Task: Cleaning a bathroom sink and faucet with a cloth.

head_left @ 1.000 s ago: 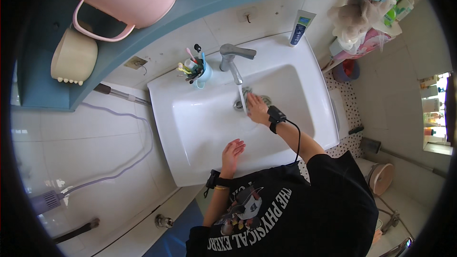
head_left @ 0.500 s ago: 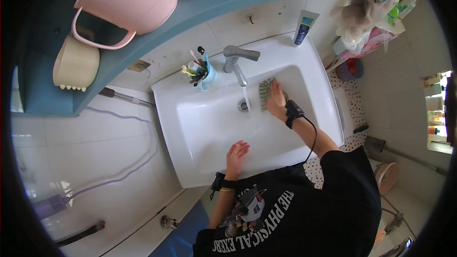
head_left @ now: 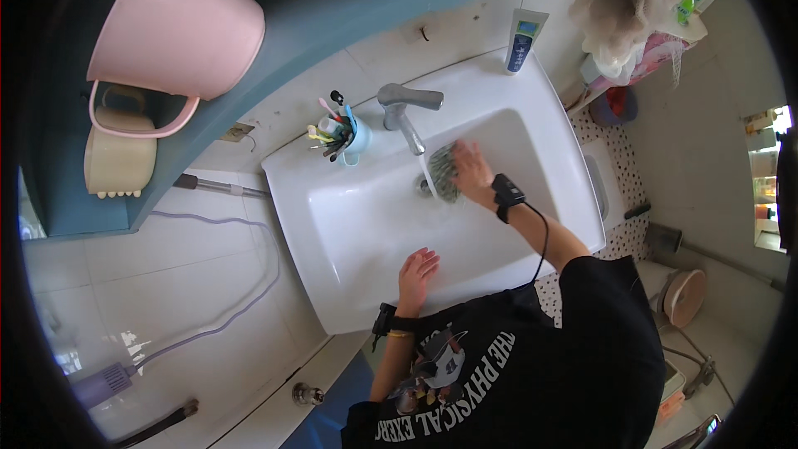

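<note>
In the white washbasin (head_left: 357,233), my right hand (head_left: 474,175) has its fingers on a green and white patterned cloth (head_left: 443,175), pressing and moving it beside the drain. The hand and cloth are slightly smeared by motion, and the fingertips are hard to make out. A thin stream of water runs from the grey tap (head_left: 406,108) onto the cloth's left edge. My left hand (head_left: 415,278) hovers by the basin's near side with fingers stretched out and nothing in it.
A light blue cup (head_left: 358,137) of toothbrushes stands left of the tap. A toothpaste tube (head_left: 523,43) stands upright at the back right rim. Above the basin, a curved blue shelf (head_left: 324,25) carries a pink jug (head_left: 183,25) and a cream cup (head_left: 120,158).
My right hand has slid slightly left with the cloth, which now reaches the water stream and drain. My left hand has barely moved. The whole view has shifted a little.
</note>
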The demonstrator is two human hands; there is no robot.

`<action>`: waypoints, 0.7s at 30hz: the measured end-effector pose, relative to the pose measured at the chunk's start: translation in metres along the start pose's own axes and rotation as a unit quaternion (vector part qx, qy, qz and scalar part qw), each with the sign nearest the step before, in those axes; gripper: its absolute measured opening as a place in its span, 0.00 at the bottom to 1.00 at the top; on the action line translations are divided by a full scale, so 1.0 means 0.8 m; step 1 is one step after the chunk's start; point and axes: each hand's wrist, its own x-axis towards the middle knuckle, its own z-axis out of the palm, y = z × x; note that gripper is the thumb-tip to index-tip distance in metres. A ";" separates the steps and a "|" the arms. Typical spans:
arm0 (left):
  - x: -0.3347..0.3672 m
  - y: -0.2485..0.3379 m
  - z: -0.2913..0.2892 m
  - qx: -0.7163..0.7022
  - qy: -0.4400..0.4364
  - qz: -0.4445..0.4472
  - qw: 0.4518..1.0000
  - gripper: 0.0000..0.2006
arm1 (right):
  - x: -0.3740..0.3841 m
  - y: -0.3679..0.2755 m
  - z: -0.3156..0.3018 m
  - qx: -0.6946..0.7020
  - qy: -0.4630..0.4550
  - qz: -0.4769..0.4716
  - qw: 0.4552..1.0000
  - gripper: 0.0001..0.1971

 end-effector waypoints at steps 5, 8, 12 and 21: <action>0.000 -0.003 -0.004 -0.010 0.008 0.009 1.000 0.15 | -0.058 0.019 -0.024 -0.220 0.049 0.069 0.972 0.28; 0.004 -0.001 0.004 0.006 0.004 0.007 1.000 0.15 | -0.078 0.001 0.022 -0.188 -0.038 0.030 0.981 0.24; 0.000 -0.003 0.002 0.015 0.016 0.030 0.999 0.15 | -0.095 -0.065 0.020 -0.056 -0.121 -0.062 0.989 0.20; 0.002 0.000 0.005 0.072 -0.001 0.023 0.997 0.16 | -0.060 -0.042 0.020 0.195 -0.014 0.081 0.977 0.11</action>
